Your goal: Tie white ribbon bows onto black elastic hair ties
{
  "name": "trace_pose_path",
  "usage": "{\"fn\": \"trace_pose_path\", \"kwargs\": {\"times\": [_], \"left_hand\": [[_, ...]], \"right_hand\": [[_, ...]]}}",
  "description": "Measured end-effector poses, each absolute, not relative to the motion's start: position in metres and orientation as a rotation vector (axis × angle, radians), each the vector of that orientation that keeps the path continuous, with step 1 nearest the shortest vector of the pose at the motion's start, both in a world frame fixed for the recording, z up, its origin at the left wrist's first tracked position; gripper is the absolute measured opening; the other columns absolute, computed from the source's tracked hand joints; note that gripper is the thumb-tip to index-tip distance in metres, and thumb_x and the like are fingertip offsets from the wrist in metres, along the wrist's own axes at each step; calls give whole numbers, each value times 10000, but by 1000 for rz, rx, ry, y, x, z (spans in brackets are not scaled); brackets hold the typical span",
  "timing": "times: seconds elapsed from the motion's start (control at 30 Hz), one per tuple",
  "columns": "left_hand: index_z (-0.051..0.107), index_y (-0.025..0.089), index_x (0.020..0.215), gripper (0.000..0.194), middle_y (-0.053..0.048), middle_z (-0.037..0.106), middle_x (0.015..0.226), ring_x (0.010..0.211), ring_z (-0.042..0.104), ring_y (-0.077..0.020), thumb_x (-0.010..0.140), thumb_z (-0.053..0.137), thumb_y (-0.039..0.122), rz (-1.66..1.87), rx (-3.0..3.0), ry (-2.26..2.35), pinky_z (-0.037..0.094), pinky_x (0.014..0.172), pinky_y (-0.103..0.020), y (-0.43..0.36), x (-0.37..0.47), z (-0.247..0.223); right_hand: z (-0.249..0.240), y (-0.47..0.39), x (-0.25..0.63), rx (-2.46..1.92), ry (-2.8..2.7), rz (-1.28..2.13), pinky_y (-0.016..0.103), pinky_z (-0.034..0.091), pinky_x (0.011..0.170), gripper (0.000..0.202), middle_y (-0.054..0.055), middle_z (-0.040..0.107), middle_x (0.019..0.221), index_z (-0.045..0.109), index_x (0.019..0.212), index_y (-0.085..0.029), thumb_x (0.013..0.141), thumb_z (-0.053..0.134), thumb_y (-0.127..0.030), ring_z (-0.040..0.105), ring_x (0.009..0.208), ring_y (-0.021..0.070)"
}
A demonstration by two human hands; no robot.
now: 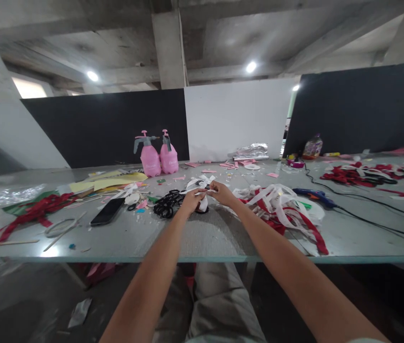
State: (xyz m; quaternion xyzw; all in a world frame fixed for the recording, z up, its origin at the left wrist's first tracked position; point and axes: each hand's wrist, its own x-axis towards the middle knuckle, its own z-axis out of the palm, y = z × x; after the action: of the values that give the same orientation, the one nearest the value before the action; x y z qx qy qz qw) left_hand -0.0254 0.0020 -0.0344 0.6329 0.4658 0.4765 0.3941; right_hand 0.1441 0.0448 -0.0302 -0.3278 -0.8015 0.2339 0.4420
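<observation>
Near the middle of the table, my left hand (pixel 192 200) and my right hand (pixel 221 192) are close together, fingers pinched on a thin white ribbon (pixel 206 190) stretched between them. Part of the ribbon is hidden by the fingers. Just left of my left hand lies a heap of black bands (pixel 166 205). White and dark pieces show under and behind both hands. To the right of my right hand is a tangled pile of white and red ribbons (pixel 280 205).
A black phone (pixel 107 211) and red ribbons (pixel 37 212) lie to the left. Two pink spray bottles (pixel 151 160) stand behind. A blue glue gun (pixel 315 196) with a black cable (pixel 369 220) lies right. The table's front edge (pixel 145 260) runs close to me.
</observation>
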Motion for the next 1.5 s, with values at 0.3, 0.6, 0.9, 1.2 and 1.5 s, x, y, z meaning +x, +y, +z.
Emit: {"fn": "trace_pose_path", "kwargs": {"times": [0.3, 0.6, 0.9, 1.2, 1.5], "left_hand": [[661, 129, 1095, 435, 2, 583, 621, 497, 449, -74, 707, 598, 315, 1228, 1562, 1125, 327, 496, -191, 3, -26, -35], [669, 110, 1035, 472, -25, 600, 619, 460, 458, -82, 708, 632, 448, 1246, 1539, 1199, 347, 455, -198, 6, -27, -39], [679, 103, 975, 379, -43, 649, 667, 518, 527, -112, 733, 587, 379, 1221, 1646, 1255, 381, 510, -218, 10, -26, -42], [654, 121, 914, 260, -41, 645, 679, 572, 539, -121, 792, 500, 291, 1234, 1926, 1345, 371, 556, -214, 10, -26, -45], [577, 166, 858, 135, 1, 564, 617, 538, 478, -115, 812, 493, 260, 1279, 1962, 1373, 318, 558, -216, 12, -22, -48]], "right_hand": [[-29, 42, 144, -844, -2013, 590, 221, 257, 564, 221, -56, 395, 608, 435, 696, -187, 740, 559, -365, 347, 589, 98], [-31, 45, 143, -818, -2018, 625, 211, 299, 564, 188, -33, 496, 630, 541, 732, -162, 737, 558, -349, 405, 602, 100], [-32, 52, 145, -838, -2053, 646, 220, 382, 657, 200, 13, 651, 719, 660, 763, -133, 728, 561, -303, 548, 693, 134], [-31, 49, 143, -986, -2100, 433, 217, 371, 641, 174, 28, 675, 752, 662, 790, -154, 766, 572, -302, 565, 707, 141], [-27, 43, 140, -1030, -2083, 346, 232, 349, 618, 142, 32, 672, 752, 657, 790, -188, 787, 566, -296, 568, 698, 155]]}}
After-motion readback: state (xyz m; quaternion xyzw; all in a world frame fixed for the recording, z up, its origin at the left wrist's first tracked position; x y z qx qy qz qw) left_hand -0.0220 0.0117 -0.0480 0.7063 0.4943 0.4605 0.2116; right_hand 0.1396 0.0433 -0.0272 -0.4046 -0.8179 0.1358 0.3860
